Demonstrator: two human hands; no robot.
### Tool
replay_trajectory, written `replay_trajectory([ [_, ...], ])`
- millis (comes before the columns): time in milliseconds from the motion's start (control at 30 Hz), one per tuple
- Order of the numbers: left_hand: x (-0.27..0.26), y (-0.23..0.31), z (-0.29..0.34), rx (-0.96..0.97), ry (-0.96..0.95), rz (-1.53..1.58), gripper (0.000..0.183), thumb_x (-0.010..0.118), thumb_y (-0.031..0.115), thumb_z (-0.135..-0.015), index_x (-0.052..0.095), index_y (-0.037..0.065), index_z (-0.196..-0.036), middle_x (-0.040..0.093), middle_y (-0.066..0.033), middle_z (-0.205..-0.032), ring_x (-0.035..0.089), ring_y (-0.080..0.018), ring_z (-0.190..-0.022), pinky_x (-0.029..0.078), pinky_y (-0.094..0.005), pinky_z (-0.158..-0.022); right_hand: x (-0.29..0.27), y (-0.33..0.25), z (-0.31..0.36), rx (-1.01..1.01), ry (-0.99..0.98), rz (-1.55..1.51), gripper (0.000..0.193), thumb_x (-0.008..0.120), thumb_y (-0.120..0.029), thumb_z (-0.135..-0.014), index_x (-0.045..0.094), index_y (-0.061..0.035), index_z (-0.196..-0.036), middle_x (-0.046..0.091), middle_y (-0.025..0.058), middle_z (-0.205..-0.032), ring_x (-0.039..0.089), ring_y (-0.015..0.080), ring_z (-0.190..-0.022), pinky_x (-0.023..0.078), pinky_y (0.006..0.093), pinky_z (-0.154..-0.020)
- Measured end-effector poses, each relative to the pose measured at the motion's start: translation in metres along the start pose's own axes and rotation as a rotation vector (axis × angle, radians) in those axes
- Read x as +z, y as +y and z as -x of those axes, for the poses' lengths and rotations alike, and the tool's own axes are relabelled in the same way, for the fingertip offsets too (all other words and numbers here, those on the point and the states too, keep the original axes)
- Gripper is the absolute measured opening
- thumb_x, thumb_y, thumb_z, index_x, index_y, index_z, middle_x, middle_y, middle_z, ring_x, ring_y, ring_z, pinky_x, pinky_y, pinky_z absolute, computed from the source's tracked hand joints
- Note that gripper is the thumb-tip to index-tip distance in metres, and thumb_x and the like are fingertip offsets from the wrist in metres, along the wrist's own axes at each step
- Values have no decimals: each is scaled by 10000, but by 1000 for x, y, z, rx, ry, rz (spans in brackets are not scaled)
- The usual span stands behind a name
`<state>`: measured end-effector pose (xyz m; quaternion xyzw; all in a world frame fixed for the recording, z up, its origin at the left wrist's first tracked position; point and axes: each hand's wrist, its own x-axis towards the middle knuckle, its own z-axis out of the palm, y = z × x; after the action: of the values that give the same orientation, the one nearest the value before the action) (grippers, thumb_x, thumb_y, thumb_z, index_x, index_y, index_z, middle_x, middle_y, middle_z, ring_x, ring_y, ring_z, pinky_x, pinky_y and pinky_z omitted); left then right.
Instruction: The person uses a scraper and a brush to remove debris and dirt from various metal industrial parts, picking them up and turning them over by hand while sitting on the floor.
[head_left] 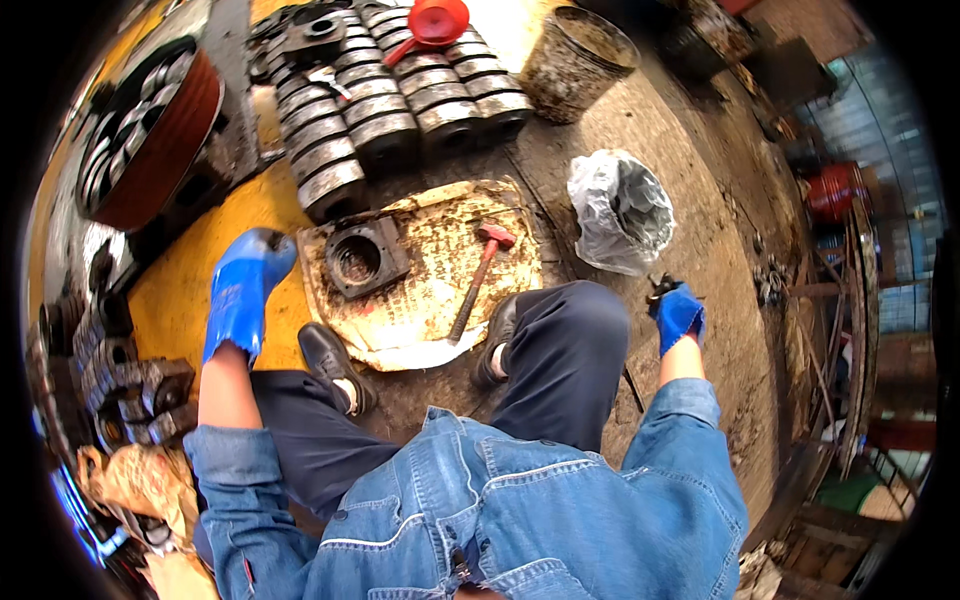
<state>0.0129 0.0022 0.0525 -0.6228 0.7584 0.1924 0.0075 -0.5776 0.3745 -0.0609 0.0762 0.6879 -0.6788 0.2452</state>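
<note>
My left hand point(243, 285), in a blue rubber glove with a dirt-darkened tip, hangs left of a square metal block with a round bore point(364, 258). Its fingers run together in the picture, so their pose is unclear. The block rests on a stained, yellowish sack point(430, 340) on the floor between my feet. Beside it lies a hammer point(477, 275) with a red head and dark grip. Out to the right, my right hand point(680, 315), also blue-gloved, is closed, with something dark and small at its blackened fingertips. A bucket lined with clear plastic point(622, 215) stands just beyond it.
Rows of cylindrical metal parts point(380, 100) stand ahead, with a red funnel-like pan point(438, 22) on top. A grimy bucket point(578, 62) is to their right. At left are a rusty drum of rings point(160, 140) and stacked metal blocks point(140, 385). A metal rack point(850, 330) edges the right.
</note>
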Motion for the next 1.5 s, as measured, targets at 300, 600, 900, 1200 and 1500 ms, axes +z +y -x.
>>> replay_trajectory([
  [300, -22, -50, -1, -48, 83, 16, 369, 581, 392, -844, 738, 93, -994, 695, -196, -1031, 662, -375, -977, 526, -457, -855, 273, -39, 119, 69, -863, 459, 158, 508, -140, -942, 615, -69, -851, 563, 63, -645, 541, 225, -577, 443, 341, -554],
  [600, -28, -63, -6, -154, -49, 37, 389, 549, 415, -883, 723, 135, -1090, 694, -139, -1128, 654, -335, -1057, 526, -439, -919, 392, 164, 210, -1131, -1220, 1715, 162, 612, -33, -799, 688, -71, -937, 658, 246, -943, 649, 414, -907, 532, 426, -770],
  [900, -39, -61, -4, -5, -114, -64, 367, 566, 409, -892, 726, 127, -1065, 700, -147, -1089, 666, -343, -1001, 541, -448, -882, 439, 193, 239, -1031, -1249, 1954, 206, 604, -13, -834, 701, -54, -1012, 690, 225, -978, 676, 372, -965, 539, 402, -802],
  [1200, -38, -68, -8, -149, -111, 41, 396, 554, 436, -902, 717, 138, -1106, 696, -133, -1124, 668, -331, -1025, 544, -437, -890, 480, 205, 270, -1441, -1305, 1989, 187, 572, -100, -849, 740, -53, -915, 691, 220, -931, 686, 387, -891, 565, 409, -787],
  [1500, -35, -60, -11, -133, -106, 51, 412, 554, 465, -902, 709, 165, -1138, 702, -112, -1123, 670, -322, -1029, 548, -419, -892, 487, 238, 255, -1266, -1238, 1800, 170, 589, -106, -841, 753, -65, -864, 705, 183, -875, 701, 331, -842, 555, 371, -725],
])
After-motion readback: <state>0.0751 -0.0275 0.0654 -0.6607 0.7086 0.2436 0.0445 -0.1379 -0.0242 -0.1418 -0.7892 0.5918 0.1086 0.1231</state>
